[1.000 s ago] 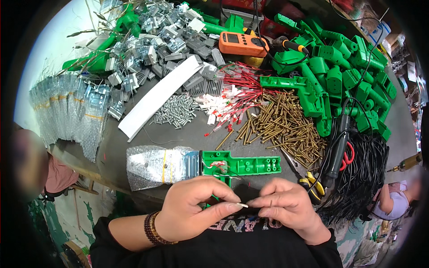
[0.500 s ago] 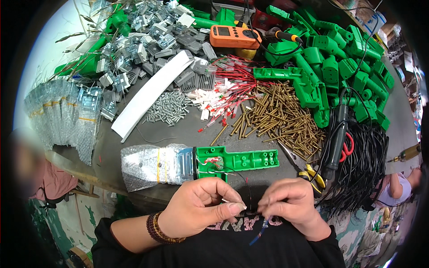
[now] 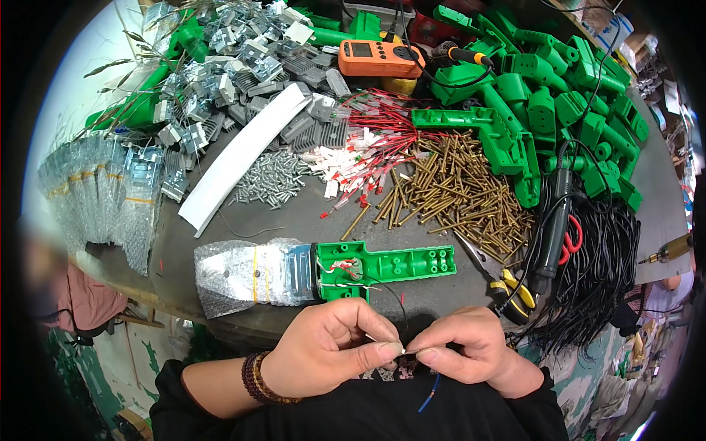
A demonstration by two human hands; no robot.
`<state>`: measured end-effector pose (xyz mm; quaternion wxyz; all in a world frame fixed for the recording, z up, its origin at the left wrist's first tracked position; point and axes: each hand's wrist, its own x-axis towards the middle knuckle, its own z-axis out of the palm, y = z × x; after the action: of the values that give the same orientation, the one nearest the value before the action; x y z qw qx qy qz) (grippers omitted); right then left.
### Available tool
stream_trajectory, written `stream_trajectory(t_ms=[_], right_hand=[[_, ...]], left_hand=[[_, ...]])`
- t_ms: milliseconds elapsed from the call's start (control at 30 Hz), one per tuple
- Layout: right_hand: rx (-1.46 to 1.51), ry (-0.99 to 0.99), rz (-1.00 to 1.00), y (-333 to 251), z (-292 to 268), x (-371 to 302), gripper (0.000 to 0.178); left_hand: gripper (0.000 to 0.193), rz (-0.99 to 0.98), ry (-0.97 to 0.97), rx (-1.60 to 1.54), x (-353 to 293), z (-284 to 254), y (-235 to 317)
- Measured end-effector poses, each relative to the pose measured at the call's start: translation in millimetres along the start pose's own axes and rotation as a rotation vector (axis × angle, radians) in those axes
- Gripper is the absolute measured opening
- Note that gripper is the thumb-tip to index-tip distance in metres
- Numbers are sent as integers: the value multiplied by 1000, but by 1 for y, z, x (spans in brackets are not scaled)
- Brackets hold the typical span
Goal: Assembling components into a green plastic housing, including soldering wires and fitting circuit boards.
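Note:
In front of my chest, my left hand [image 3: 340,339] and my right hand [image 3: 465,345] have their fingertips pinched together, almost touching. Between them shows the pale tip of a thin wire [image 3: 404,352], most of it hidden by the fingers. A slim blue strand [image 3: 429,397] hangs below my right hand; where it joins is hidden. Just beyond lies an open green handle half [image 3: 408,266] with red, white and black wires inside. One dark wire runs from it towards my hands. Its left end adjoins a metal plate in bubble wrap [image 3: 228,275] with a yellow band.
Brass-coloured screws [image 3: 460,191], short silver screws [image 3: 271,180] and red-wired lamps [image 3: 368,143] lie in heaps. Green housings [image 3: 548,95] fill the far right. An orange meter [image 3: 379,59] stands behind. At right are pliers [image 3: 515,294], a soldering iron [image 3: 555,235] and black cords [image 3: 596,272].
My right hand has moved left and closed in on my left fingertips, meeting at the thin wire. The blue strand still hangs beneath it. The view has shifted slightly.

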<state>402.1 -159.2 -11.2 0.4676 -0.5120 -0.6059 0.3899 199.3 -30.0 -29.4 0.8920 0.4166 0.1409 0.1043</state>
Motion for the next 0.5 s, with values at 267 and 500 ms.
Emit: stream_trajectory(t_ms=[267,500], right_hand=[[-478,149,-305,1,11,4,22],[-651,145,-365,-3,13,6,33]], left_hand=[[11,122,43,71,-3,6,-4],[11,140,111,55,-7,8,-3]])
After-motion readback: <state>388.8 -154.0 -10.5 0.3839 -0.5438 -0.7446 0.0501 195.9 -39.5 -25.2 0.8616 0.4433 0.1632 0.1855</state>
